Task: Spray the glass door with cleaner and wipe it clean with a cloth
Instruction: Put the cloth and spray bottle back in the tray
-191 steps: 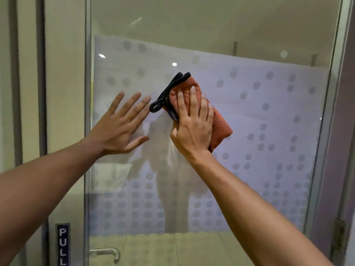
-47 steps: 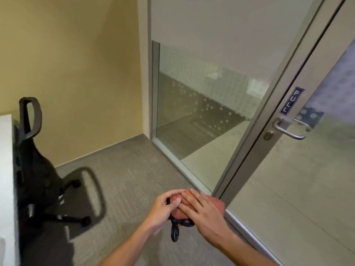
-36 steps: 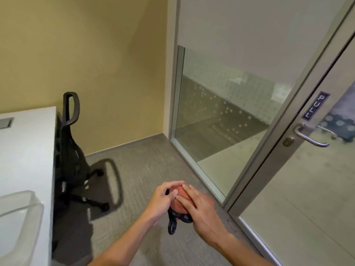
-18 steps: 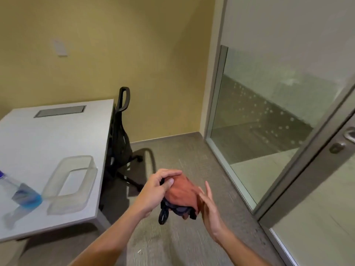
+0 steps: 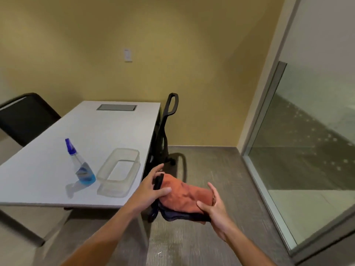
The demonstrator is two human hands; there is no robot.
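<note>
At about six o'clock, low in front of me, my two hands hold the orange cloth point(image 5: 184, 194) stretched between them, over the floor and just off the near corner of the counter point(image 5: 48, 179). My left hand point(image 5: 151, 191) grips its left end, thumb on top and fingers curled behind; my right hand point(image 5: 213, 210) pinches the right end between thumb and fingers. A dark layer and a loop hang loose under the cloth.

The spray bottle point(image 5: 81, 166) stands on the counter at nine o'clock, just beside a clear plastic tub point(image 5: 119, 171). The glass panel point(image 5: 307, 150) runs along three o'clock.

The risks, as I judge them: that dangling loop could snag the counter's corner or the chair point(image 5: 165, 131) if I swing left, and reaching across the tub for the bottle could knock the tall, narrow bottle over.

The glass door itself is out of view, so I cannot tell whether it is clean. The whole picture is soft, and the wall switch point(image 5: 127, 54) is only a pale smudge.
</note>
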